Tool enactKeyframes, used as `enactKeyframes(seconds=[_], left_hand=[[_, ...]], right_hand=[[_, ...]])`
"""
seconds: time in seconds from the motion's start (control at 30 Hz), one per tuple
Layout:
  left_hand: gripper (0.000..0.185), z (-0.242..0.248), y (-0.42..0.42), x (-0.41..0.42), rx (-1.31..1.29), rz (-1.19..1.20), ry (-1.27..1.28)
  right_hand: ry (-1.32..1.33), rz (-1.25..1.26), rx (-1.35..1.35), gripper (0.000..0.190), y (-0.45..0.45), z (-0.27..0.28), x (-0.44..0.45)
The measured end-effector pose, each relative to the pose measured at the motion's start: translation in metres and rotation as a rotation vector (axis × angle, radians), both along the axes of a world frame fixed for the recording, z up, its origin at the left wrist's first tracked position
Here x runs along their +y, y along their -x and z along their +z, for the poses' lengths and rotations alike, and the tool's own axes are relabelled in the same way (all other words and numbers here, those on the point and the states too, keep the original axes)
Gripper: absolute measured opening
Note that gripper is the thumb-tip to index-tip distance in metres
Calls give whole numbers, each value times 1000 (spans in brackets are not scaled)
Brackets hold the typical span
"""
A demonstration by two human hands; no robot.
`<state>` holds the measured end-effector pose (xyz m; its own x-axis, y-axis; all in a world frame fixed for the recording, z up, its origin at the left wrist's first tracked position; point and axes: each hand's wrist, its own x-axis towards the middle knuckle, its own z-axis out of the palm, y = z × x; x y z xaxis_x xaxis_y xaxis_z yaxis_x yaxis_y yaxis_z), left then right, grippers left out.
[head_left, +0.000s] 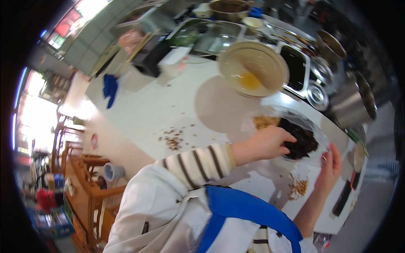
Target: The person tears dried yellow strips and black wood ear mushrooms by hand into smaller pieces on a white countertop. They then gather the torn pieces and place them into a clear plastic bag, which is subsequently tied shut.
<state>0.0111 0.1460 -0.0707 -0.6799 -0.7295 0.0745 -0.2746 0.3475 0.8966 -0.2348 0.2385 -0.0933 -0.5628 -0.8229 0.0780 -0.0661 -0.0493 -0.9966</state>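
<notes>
My left hand (270, 144), in a striped sleeve, reaches from the left over a clear plastic bag or wrap (321, 137). Its fingertips touch a heap of dark, glossy food pieces (299, 140); whether they grip any is hidden. Pale yellow-brown food bits (264, 121) lie beside the dark heap, partly behind this hand. At the right edge of the plastic, my right hand (330, 164) pinches it between thumb and fingers. Beyond the plastic stands a large beige bowl (253, 68) with yellow liquid, perhaps egg, at its bottom.
Small brown crumbs lie on the white table (142, 110) in two patches (173, 139) (299, 188). A dark-handled tool (343, 196) lies at the right edge. Metal food pans (218, 34), steel lids (317, 95) and a tall steel pot (352, 102) line the far side. A blue cloth or glove (109, 90) lies left.
</notes>
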Motion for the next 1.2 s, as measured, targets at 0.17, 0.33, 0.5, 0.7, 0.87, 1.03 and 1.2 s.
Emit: enactKeyframes(seconds=[0.17, 0.33, 0.5, 0.7, 0.87, 1.03, 1.2], left_hand=[[18, 2, -103, -29, -48, 135, 48], [18, -64, -272, -81, -455, 815, 294], [16, -102, -323, -127, -522, 789, 561], [11, -94, -302, -136, -673, 815, 365], [14, -51, -246, -80, -321, 558, 102], [24, -39, -181, 39, -235, 80, 26], [19, -66, -164, 62, -433, 6, 219]], right_hand=[[10, -75, -27, 30, 15, -11, 16], [-47, -58, -9, 29, 10, -12, 15], [-98, -39, 60, 31, 13, -10, 13], [-104, -68, 147, 31, 6, 3, 26], [-117, -84, 201, 30, -2, 6, 28], [-90, -62, 200, 31, -11, 0, 28], [-144, -62, 175, 30, -15, 0, 28]])
